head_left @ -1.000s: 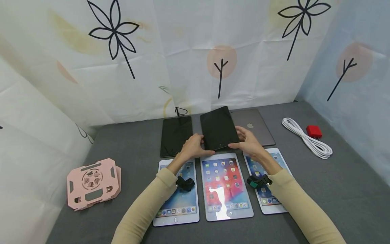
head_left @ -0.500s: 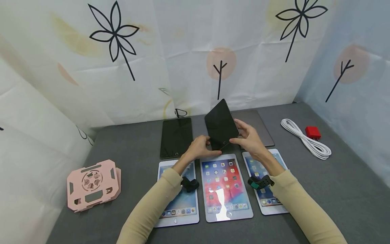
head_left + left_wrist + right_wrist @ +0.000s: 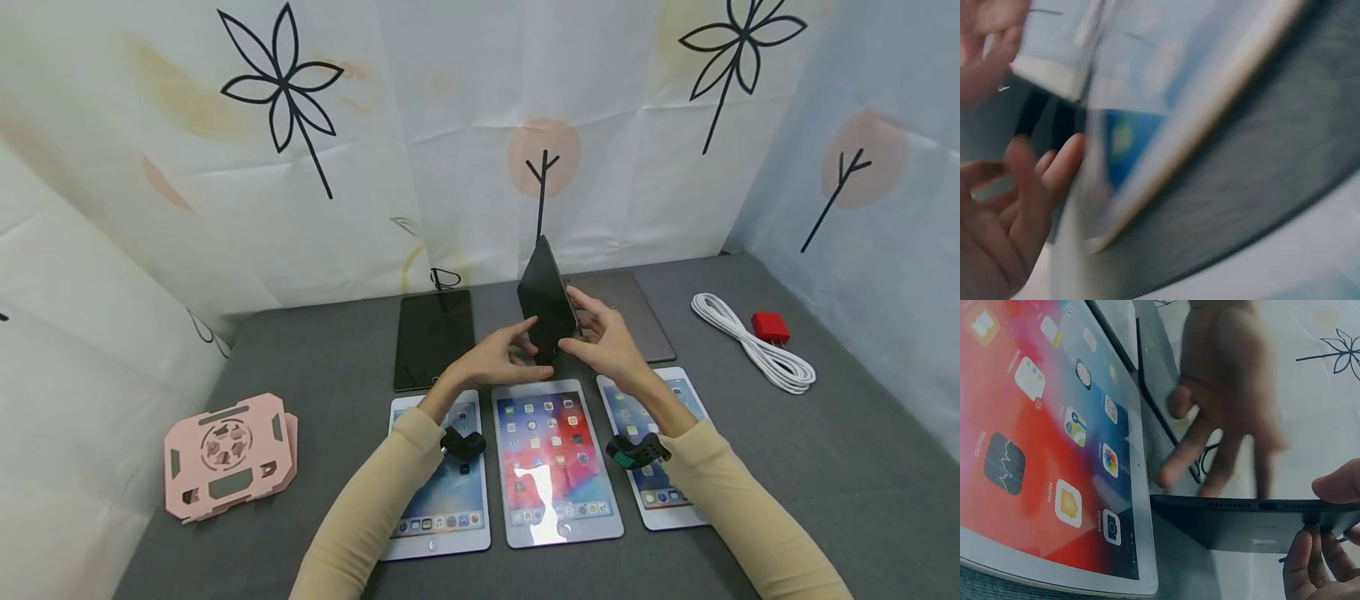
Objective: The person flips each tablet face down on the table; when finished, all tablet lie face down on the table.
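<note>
Above lit tablets: right hand (image 3: 609, 346) pinches dark tablet (image 3: 547, 300) upright; left hand (image 3: 498, 360) relaxed, touching.

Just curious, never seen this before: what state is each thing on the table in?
Black tablet: screen dark, tilted up on edge, held by right hand.
Left hand: fingers open beside it.
Three front tablets: lit, flat.
Back-left tablet: dark, flat.
Cable: coiled.

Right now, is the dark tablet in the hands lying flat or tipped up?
Tipped up. The dark tablet stands on edge above the gray table, pinched by the right hand, with the left hand beside it.
</note>
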Tool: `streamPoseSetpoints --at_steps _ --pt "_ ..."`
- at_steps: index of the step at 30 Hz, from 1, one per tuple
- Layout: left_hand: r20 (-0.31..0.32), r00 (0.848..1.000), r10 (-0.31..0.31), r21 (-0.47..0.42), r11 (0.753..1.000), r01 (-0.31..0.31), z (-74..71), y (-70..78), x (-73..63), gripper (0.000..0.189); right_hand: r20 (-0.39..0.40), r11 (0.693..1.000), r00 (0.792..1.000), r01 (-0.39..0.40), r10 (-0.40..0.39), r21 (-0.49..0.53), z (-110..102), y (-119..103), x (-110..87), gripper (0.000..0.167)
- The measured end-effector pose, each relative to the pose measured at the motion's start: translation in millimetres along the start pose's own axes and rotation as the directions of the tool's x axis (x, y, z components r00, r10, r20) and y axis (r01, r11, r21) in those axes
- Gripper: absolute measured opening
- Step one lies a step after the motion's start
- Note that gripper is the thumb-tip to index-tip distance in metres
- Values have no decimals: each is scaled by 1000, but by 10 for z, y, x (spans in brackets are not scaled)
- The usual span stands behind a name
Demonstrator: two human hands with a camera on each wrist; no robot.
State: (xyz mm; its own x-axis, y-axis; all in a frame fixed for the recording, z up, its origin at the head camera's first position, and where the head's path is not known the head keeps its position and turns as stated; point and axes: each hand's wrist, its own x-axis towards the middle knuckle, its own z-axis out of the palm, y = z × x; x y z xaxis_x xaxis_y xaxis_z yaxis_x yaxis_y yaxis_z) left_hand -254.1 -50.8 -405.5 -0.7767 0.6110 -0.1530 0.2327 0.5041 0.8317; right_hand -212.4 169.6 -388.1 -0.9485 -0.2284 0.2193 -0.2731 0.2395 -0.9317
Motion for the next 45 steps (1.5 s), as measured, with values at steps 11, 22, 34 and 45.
streamPoseSetpoints --at_steps 11,22,34,45 --pt "-129 975 182 -11 983 -185 -127 250 -88 101 188 997 981 -35 48 -73 137 60 55 77" --pt "-178 970 165 19 986 -164 -157 227 -154 99 322 972 931 -111 174 -206 188 255 68 85" --pt "-328 933 146 -67 982 -177 -165 136 -281 96 336 952 930 -44 150 -304 242 252 69 77" --pt "-404 913 62 -256 950 -178 -83 56 -360 96 297 943 942 -53 156 -329 253 255 79 73"
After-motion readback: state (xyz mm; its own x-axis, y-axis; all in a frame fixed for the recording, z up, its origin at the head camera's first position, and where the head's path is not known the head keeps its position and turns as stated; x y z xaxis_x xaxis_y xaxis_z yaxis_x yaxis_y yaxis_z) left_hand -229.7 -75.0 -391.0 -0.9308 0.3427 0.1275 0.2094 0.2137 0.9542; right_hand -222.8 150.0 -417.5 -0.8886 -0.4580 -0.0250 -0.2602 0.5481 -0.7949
